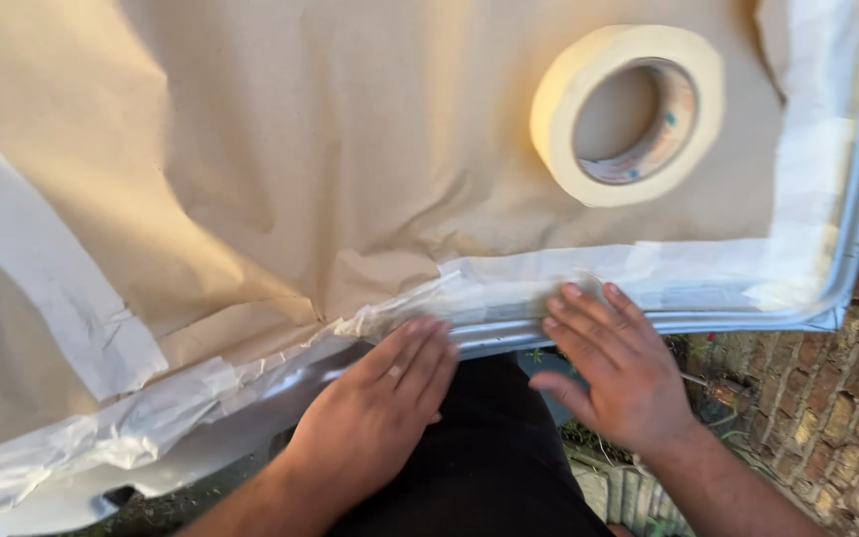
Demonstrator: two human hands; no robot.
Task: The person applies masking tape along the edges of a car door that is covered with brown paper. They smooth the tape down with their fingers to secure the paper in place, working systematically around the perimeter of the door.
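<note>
Brown masking paper [300, 149] covers a metal panel, and strips of pale masking tape [549, 273] run along its near edge [509, 333]. My left hand [375, 413] lies flat with its fingers together, fingertips pressing on the tape and the panel's edge. My right hand [613, 368] is flat too, fingers slightly spread, pressing the tape a little further right. A roll of cream masking tape [628, 114] lies on the paper beyond my right hand, apart from both hands.
Another broad strip of tape [52, 268] crosses the paper at the left. The panel's rounded corner [842, 288] is at the right. Below are brick paving [837, 418] and my dark trousers [489, 457].
</note>
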